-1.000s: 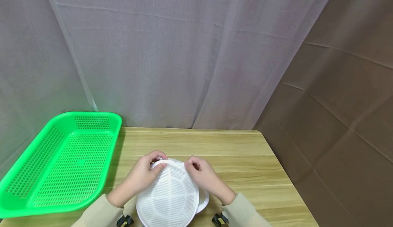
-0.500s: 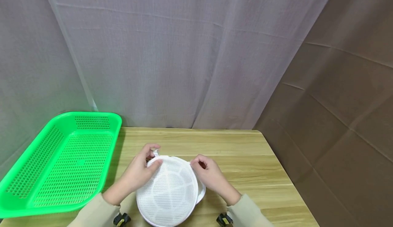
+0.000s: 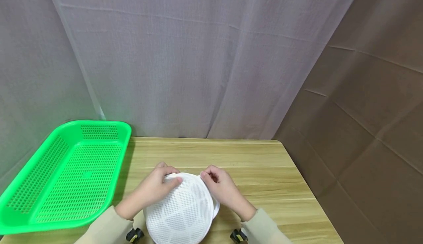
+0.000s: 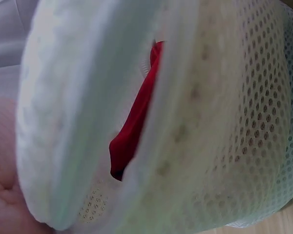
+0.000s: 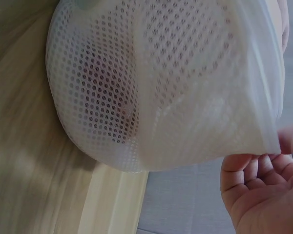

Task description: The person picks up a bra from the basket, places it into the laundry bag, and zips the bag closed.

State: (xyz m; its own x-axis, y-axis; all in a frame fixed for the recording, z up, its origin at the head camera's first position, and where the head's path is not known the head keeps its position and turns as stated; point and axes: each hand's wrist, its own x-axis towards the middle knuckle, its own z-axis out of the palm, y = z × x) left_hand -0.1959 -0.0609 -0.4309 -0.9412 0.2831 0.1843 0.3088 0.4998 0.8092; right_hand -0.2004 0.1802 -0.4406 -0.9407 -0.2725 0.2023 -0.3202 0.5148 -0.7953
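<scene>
A round white mesh laundry bag (image 3: 180, 214) stands on the table at the near edge of the head view, its top face tilted toward me. With the thumb on that face and the fingers behind the rim, my left hand (image 3: 153, 189) grips the upper left edge. My right hand (image 3: 220, 185) pinches the edge at the upper right; the right wrist view shows thumb and fingertips on a corner of the white fabric. Through a gap in the bag, the left wrist view reveals a red cloth item (image 4: 134, 122) inside. Most of the left fingers are hidden.
To the left stands a green plastic basket (image 3: 77, 178) with perforated sides and floor. The wooden table (image 3: 264, 178) meets a grey curtain (image 3: 185, 71) at the back. Brown sheeting (image 3: 370, 126) hangs along the right side.
My left hand shifted left, showing a small white tab at the rim, then came back right with its thumb farther onto the bag. My right hand went slightly right, then back left.
</scene>
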